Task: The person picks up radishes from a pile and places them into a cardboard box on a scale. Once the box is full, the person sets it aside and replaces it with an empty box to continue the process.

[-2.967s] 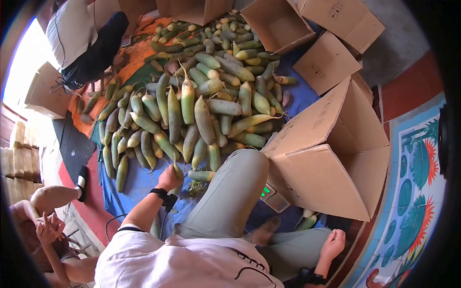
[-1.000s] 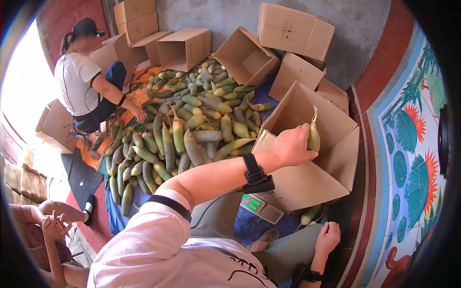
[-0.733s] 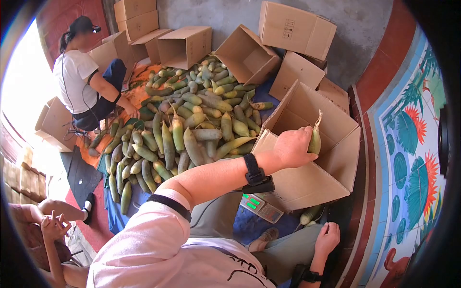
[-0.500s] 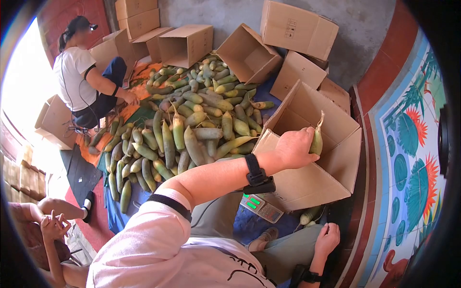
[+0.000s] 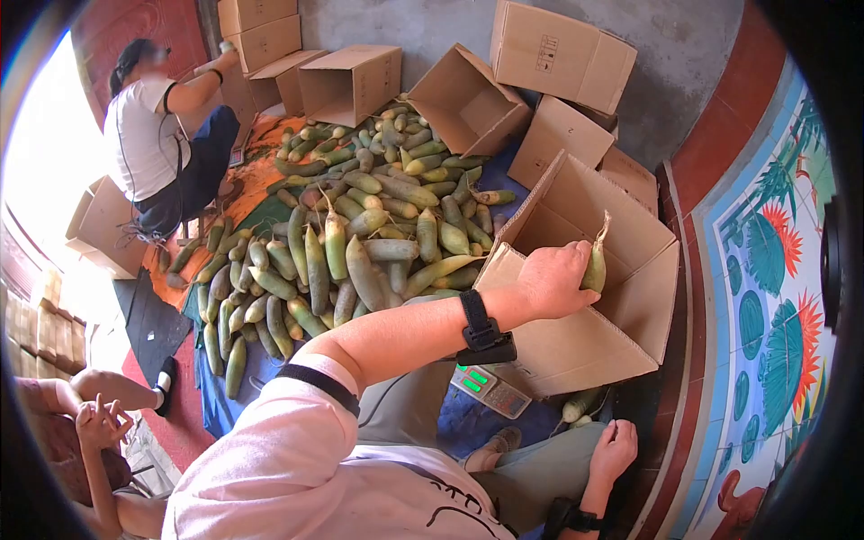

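My left hand (image 5: 556, 281) reaches across my body to the open cardboard box (image 5: 634, 328) and grips a green radish (image 5: 595, 268), its thin root end pointing up. The hand is at the box's near side, and the radish stands over its opening. Under the box's near edge, a digital scale (image 5: 490, 391) shows lit green displays. My right hand (image 5: 614, 448) rests on my knee with nothing in it, fingers loosely apart. A large heap of green radishes (image 5: 364, 270) covers the floor sheets ahead.
Several cardboard boxes (image 5: 351, 85) stand behind the heap, some tipped open towards it. A co-worker (image 5: 157, 135) squats at the far left by a box. Another person's clasped hands (image 5: 101, 423) show at the lower left. A few radishes (image 5: 580, 405) lie beside the scale. A painted wall (image 5: 765, 297) borders the right.
The co-worker at the far left has raised an arm from the radishes to above a box, holding something small. My own hands and the radish have hardly moved.
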The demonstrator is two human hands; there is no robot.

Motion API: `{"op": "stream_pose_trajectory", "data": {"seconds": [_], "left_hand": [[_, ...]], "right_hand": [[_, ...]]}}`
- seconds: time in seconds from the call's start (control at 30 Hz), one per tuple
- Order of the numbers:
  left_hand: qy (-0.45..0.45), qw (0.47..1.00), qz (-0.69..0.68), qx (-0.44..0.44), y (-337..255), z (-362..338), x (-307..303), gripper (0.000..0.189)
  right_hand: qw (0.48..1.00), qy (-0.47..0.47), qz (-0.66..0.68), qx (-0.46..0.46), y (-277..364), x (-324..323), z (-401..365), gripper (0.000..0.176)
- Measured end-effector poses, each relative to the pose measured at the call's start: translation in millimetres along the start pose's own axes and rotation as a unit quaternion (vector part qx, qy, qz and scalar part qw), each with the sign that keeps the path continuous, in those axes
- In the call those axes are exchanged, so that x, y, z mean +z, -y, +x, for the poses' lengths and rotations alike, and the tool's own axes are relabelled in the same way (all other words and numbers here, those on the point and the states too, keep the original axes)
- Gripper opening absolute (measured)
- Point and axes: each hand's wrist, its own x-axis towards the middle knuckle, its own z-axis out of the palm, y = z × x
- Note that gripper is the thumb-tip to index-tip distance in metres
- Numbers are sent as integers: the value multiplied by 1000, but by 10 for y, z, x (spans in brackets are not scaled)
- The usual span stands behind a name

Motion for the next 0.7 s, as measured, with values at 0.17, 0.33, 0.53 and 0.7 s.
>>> {"op": "stream_pose_trajectory", "data": {"seconds": [0.17, 0.33, 0.53, 0.7], "left_hand": [[-10, 1000, 0, 8, 8, -1, 18, 47], [0, 1000, 12, 13, 5, -11, 13, 47], [1, 1000, 20, 18, 18, -17, 30, 48], [-1, 1000, 20, 18, 16, -21, 26, 48]], "right_hand": [[1000, 0, 4, 7, 8, -3, 0, 9], [1000, -3, 4, 1, 1, 5, -1, 9], [1000, 2, 3, 4, 14, -11, 5, 9], [1000, 4, -2, 5, -3, 5, -1, 9]]}}
